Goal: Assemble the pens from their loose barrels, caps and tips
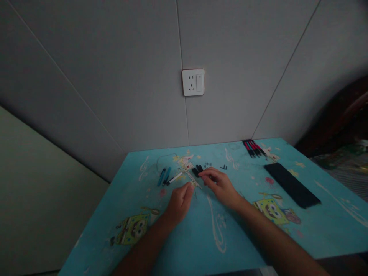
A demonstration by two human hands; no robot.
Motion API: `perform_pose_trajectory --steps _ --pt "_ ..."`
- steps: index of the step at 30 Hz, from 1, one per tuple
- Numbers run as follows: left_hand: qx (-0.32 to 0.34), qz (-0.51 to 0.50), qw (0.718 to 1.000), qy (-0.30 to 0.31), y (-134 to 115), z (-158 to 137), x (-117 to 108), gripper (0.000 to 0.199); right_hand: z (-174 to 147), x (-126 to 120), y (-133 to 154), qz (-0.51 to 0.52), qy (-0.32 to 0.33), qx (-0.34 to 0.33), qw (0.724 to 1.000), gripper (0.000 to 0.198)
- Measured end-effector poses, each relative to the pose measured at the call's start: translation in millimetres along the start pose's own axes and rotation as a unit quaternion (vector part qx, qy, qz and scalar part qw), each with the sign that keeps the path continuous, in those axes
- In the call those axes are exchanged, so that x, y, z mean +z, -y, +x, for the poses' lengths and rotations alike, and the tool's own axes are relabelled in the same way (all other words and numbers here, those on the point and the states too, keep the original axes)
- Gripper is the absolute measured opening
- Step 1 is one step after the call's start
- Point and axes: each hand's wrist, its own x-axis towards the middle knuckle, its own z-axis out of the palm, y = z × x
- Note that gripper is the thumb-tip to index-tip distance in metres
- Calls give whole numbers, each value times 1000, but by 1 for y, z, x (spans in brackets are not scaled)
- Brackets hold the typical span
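My left hand (179, 201) is closed in a pinch, and a thin, stick-like pen part shows at its fingertips. Just past it, several slender pale pen refills (190, 176) lie on the table. My right hand (217, 186) is closed too, thumb and fingertips together near some short black pen pieces (197, 171); whatever is between them is too small to make out. Left of the refills lie a white pen barrel (175, 178) with a dark end and two blue pen barrels (164, 177).
Tiny dark bits (207, 165) and small black clips (224, 167) lie beyond my right hand. A row of red, blue and black pens (253, 148) rests at the back right of the patterned table (184, 245). Nearer is a flat black rectangle (291, 185). A wall socket (193, 82) is behind.
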Motion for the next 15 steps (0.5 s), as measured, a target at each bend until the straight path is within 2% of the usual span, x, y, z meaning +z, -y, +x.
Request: perform_pose_trajectory --steps 4,15 --pt "8 20 999 -24 -1 0 -4 29 -1 2 1 3 -6 6 1000 21" --pt "64 20 997 28 -1 4 0 31 -4 0 11 41 -14 -14 999 19"
